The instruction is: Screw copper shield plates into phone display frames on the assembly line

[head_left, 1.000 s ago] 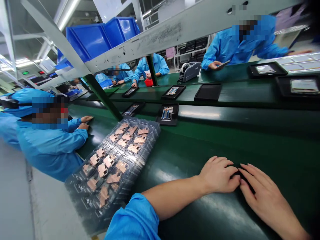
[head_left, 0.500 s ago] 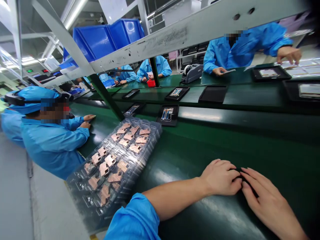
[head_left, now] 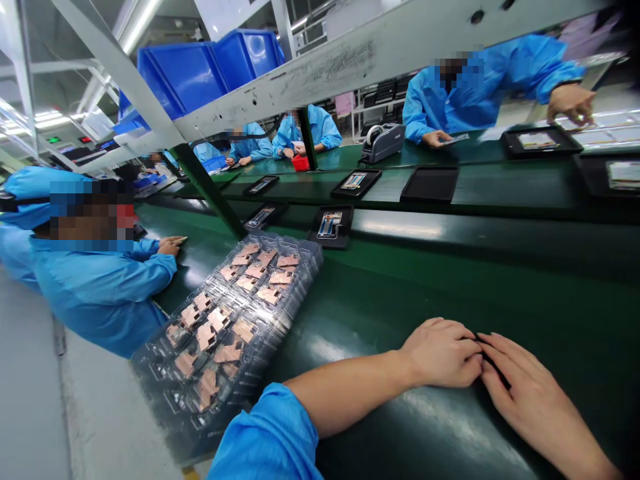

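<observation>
My left hand [head_left: 443,353] rests on the green bench top [head_left: 380,300], its fingers loosely curled and pressed together, with no object showing in it. Touching its fingertips is my right hand [head_left: 533,397], whose fingers lie stretched out over the bench and hold nothing visible. A narrow dark gap shows between the two hands; whether it is shadow or a thing, I cannot tell. To the left of my forearm, a clear plastic tray [head_left: 295,313] carries several copper-coloured flat parts [head_left: 219,319] in its pockets.
Black trays [head_left: 345,240] with phone-like parts stand beyond the clear tray and along the raised line. A tape dispenser [head_left: 383,142] sits farther back. A metal beam [head_left: 320,73] and green post [head_left: 210,193] cross ahead. Co-workers in blue sit left and opposite.
My hands stay together on the bench. The view has shifted slightly. At the left, the co-worker's hands have come together.
</observation>
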`<state>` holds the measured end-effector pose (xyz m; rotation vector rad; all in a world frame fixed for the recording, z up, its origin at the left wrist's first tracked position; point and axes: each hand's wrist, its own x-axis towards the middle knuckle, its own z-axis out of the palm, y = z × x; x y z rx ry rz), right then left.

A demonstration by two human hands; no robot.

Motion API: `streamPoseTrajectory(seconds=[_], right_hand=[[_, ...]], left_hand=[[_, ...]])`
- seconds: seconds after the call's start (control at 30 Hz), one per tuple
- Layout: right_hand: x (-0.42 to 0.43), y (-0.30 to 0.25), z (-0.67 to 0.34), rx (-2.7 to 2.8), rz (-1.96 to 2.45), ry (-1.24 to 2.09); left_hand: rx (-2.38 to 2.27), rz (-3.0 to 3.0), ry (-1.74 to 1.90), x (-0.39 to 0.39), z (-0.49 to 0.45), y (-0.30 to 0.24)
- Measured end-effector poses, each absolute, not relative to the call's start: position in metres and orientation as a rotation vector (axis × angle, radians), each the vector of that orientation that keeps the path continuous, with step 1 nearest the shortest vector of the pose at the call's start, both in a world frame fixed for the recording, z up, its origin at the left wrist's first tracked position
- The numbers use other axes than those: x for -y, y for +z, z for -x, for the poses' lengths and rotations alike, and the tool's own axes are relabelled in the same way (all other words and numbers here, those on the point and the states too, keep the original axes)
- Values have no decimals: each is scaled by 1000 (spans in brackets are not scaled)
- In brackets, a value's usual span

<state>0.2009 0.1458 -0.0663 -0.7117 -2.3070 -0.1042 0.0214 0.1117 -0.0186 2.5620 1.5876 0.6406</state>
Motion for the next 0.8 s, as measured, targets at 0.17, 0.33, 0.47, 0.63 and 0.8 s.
streamPoseTrajectory(seconds=[0.17, 0.33, 0.47, 0.63, 0.8], right_hand=[[-144, -65, -201, 2297, 697, -128], [-146, -63, -201, 2290, 665, -146], [-150, -70, -202, 2266, 631, -141], [-153, -82, -206, 2254, 688, -82], [-153, -85, -206, 2239, 733, -2]], left_hand=[[-1583, -2565, 650, -112, -23, -22], [-1597, -2584, 663, -113, -23, -25], [-1583, -2574, 612, -113, -22, -21], [-1584, -2569, 599, -113, -21, -18], [-1601, -2572, 607, -112, -21, -18]])
